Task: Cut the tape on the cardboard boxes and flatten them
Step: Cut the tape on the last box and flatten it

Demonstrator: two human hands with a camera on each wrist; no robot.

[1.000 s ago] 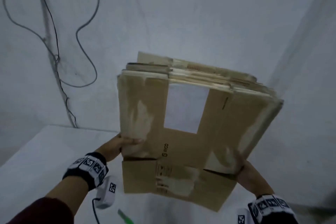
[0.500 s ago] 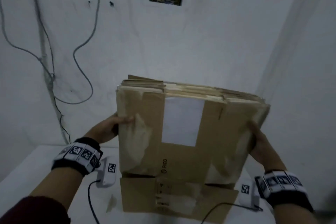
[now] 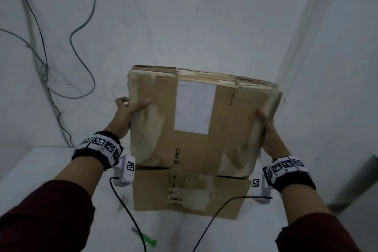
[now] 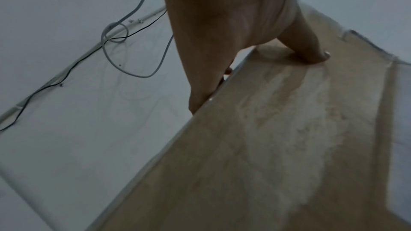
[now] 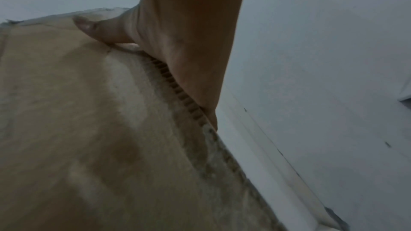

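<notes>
The person holds a stack of flattened cardboard boxes (image 3: 196, 120) upright in front of a white wall (image 3: 225, 26), above a white table (image 3: 30, 172). The left hand (image 3: 124, 114) grips the stack's left edge, thumb on the front face, fingers behind. The right hand (image 3: 270, 131) clasps the right edge likewise. 1 white label (image 3: 195, 108) sits on the front box.

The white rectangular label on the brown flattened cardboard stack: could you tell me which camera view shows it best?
The head view: the white rectangular label lies whole on the brown flattened cardboard stack. The left wrist view catches only a pale strip at its right edge; the right wrist view shows none.
</notes>
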